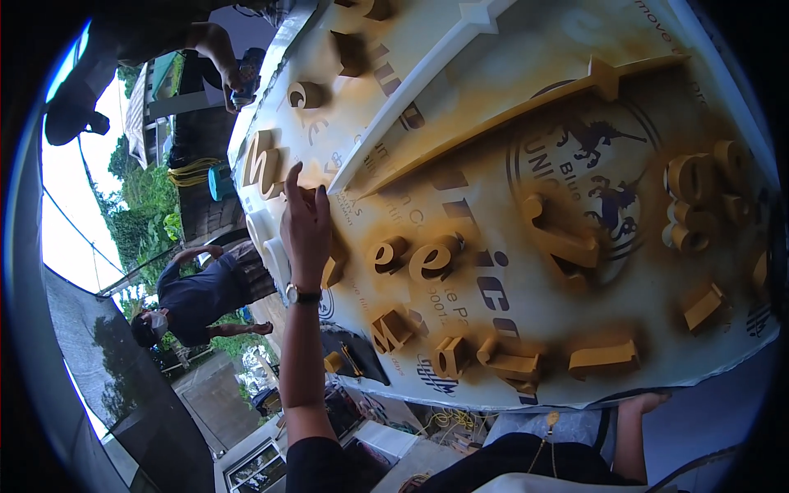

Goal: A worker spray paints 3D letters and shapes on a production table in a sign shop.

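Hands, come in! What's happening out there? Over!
Left hand near tip of white spike. Right hand at edge of printed sheet. Maybe in the way: gold letters across the sheet.

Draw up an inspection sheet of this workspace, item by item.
Surface: printed plastic sheet, stained gold-brown.
Pieces: raised gold letters on the sheet; gold strip beside a white strip.
Clutter: teal container beyond the sheet.
Left hand: over the sheet's left side, near the white strip's pointed end; contact unclear.
Right hand: at the sheet's near edge; grip unclear.
Cables: yellow coil by the container; cable or rope unclear.
Surroundings: standing co-worker at left; another co-worker's hand beyond the sheet; greenery.
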Demonstrator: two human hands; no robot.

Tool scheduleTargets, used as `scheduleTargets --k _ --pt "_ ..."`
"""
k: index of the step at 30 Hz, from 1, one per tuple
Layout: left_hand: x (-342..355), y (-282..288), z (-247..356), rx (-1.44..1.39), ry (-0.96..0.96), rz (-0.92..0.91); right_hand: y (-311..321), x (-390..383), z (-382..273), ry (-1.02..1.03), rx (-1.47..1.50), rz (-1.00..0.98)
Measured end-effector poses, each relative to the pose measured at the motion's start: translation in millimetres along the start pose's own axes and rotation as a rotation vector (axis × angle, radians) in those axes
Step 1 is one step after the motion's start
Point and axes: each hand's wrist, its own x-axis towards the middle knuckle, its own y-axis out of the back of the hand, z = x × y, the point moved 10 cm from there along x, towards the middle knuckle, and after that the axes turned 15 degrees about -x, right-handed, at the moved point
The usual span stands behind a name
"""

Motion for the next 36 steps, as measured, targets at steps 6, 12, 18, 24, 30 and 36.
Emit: scheduleTargets --k 6,12,18,24,30,36 --pt "130 -79 -72 0.691 0.134 -0.321 -3 -9 -3 -0.029 0.034 0.024" --pt "166 -109 -109 0.978 0.195 -0.349 0 -2 -1 -0.035 0.064 0.037" --pt "178 -118 -121 1.163 0.332 -0.403 -4 -8 -5 -0.048 0.117 0.066" --pt "180 -117 -123 1.195 0.385 -0.415 7 6 0 -0.035 0.108 0.085" --pt "177 -115 -115 1.243 0.384 -0.390 6 15 5 -0.051 0.113 0.012" --pt "174 -111 -114 1.299 0.360 -0.373 6 12 5 -0.054 0.135 0.030"
